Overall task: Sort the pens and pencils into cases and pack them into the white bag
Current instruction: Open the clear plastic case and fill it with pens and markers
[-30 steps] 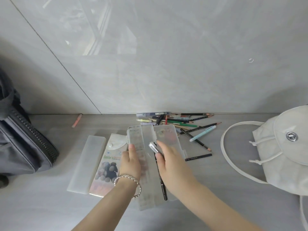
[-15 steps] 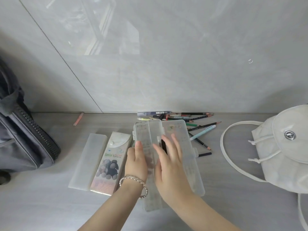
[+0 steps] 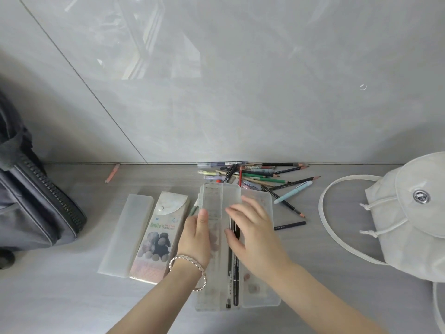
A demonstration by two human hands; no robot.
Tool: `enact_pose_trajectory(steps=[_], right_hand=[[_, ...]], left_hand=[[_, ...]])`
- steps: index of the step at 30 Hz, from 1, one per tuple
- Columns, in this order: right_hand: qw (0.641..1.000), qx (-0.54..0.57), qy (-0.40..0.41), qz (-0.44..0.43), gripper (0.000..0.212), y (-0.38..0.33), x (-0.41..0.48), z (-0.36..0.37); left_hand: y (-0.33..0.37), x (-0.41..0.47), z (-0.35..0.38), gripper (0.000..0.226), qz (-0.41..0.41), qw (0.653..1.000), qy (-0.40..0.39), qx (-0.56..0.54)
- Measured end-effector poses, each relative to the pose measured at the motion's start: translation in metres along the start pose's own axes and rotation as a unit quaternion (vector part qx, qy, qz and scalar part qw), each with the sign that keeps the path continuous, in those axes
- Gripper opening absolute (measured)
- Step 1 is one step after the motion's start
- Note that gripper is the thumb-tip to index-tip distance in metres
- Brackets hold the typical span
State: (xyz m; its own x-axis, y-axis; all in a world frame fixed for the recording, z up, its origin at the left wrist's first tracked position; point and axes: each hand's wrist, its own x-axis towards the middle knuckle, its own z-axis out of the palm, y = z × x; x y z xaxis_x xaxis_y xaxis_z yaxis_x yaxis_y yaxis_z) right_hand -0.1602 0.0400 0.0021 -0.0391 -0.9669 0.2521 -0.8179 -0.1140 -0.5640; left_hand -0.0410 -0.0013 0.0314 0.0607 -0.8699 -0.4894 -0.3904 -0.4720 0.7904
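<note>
A clear plastic case lies open and flat on the grey surface in front of me, with two black pens lying along its middle. My left hand grips the case's left half, thumb on top. Over the case's right half, my right hand lies flat with fingers spread and holds nothing. A pile of several pens and pencils lies just beyond the case by the wall. The white bag sits at the right, flap shut.
A frosted case and a printed "Smile" case lie side by side left of my hands. A dark zipped bag stands far left. An orange pen lies alone by the wall. A black pencil lies right of the case.
My right hand held a black pen over the tilted case; the pen now lies inside, and the case has been spread open flat with that hand resting on it.
</note>
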Motion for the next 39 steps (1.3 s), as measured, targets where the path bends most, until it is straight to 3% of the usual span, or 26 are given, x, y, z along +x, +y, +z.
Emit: enact_pose_trajectory(steps=[2,5,7,9,11,17,19,21,25,28,30,34,37,39], right_hand=[[0.994,0.082,0.036,0.057,0.033,0.005,0.006,-0.008],[0.948,0.141,0.136,0.25,0.028,0.039,0.024,-0.021],[0.908,0.125,0.086,0.39,0.038,0.073,0.036,-0.028],[0.876,0.071,-0.004,0.477,0.044,0.099,0.041,-0.031],[0.862,0.049,-0.022,0.504,0.043,0.117,0.042,-0.028],[0.826,0.134,0.052,0.545,0.047,0.129,0.052,-0.024],[0.829,0.179,0.075,0.524,0.052,0.117,0.051,-0.03],[0.856,0.231,0.071,0.457,0.056,0.091,0.049,-0.038],[0.901,0.319,-0.075,0.283,0.06,0.016,0.035,-0.047],[0.915,0.283,-0.192,0.214,0.058,-0.025,0.021,-0.04],[0.945,0.179,-0.218,0.168,0.048,-0.032,0.014,-0.031],[0.98,0.103,-0.124,0.119,0.022,-0.031,0.013,-0.022],[0.997,0.027,-0.023,0.07,0.029,-0.021,0.018,-0.012],[0.998,-0.012,-0.019,0.05,0.038,-0.015,0.021,-0.005]], left_hand=[[-0.001,0.002,0.001,0.045,-0.011,1.0,0.006,0.002],[0.0,0.008,-0.001,0.041,-0.016,1.0,0.021,0.013],[0.003,0.01,-0.003,0.039,-0.013,0.999,0.025,0.013],[0.005,0.01,-0.003,0.034,-0.016,0.999,0.029,0.012],[0.005,0.01,-0.003,0.036,-0.015,0.999,0.028,0.008],[0.004,0.011,-0.007,0.039,-0.031,0.999,0.032,0.007],[0.0,0.015,-0.008,0.044,-0.047,0.999,0.027,-0.006],[-0.003,0.016,-0.009,0.05,-0.062,0.998,0.03,-0.006],[-0.003,0.016,-0.007,0.054,-0.075,0.996,0.047,-0.008],[0.003,0.011,-0.002,0.053,-0.06,0.997,0.054,-0.011],[0.006,0.007,-0.001,0.052,-0.06,0.997,0.053,-0.016],[0.005,0.004,-0.003,0.053,-0.048,0.998,0.047,-0.008],[0.002,0.003,-0.003,0.049,-0.033,0.999,0.034,-0.006],[0.003,0.001,-0.004,0.045,-0.026,0.999,0.029,-0.008]])
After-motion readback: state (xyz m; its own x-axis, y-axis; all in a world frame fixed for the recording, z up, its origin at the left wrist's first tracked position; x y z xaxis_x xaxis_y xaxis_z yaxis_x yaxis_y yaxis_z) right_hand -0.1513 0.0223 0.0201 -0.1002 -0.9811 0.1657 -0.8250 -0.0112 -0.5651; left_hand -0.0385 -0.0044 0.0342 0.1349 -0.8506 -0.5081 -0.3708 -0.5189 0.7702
